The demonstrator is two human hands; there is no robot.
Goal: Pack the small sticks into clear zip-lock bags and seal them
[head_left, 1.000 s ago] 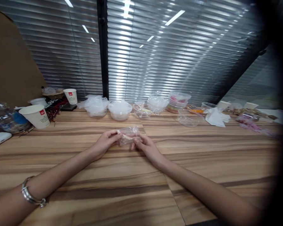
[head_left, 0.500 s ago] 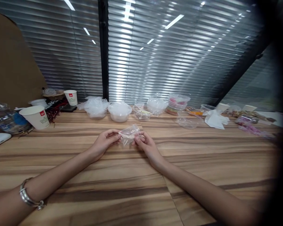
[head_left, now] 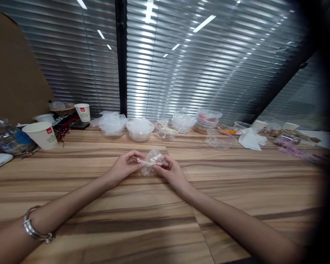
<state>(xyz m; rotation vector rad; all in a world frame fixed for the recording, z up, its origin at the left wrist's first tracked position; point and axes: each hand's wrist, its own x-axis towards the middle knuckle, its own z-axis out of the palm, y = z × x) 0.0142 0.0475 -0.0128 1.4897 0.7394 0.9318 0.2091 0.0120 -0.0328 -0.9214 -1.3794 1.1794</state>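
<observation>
A small clear plastic bag (head_left: 153, 157) is held between my two hands over the middle of the table. Something pale and strip-like runs across it, too small to name. My left hand (head_left: 125, 164) pinches the bag's left side between thumb and fingers. On the other side, my right hand (head_left: 172, 171) is closed on the bag's right part, its thumb in front and the fingers bent behind. Some fingertips are hidden by the crinkled plastic. Silver bangles (head_left: 34, 226) circle my left forearm.
Along the back stand white-filled plastic bowls (head_left: 140, 129), a stack of lidded containers (head_left: 207, 121), a clear lid (head_left: 221, 139) and crumpled tissue (head_left: 252, 138). Paper cups (head_left: 41, 135), a water bottle (head_left: 8, 135) and a white case (head_left: 0, 161) are at the left. Blinds (head_left: 209, 66) rise behind the wooden table (head_left: 121, 227).
The bag has turned and bunched between my fingers, and the pale strip now shows more plainly across it. Both hands have shifted their pinch slightly; the things at the back stay put.
</observation>
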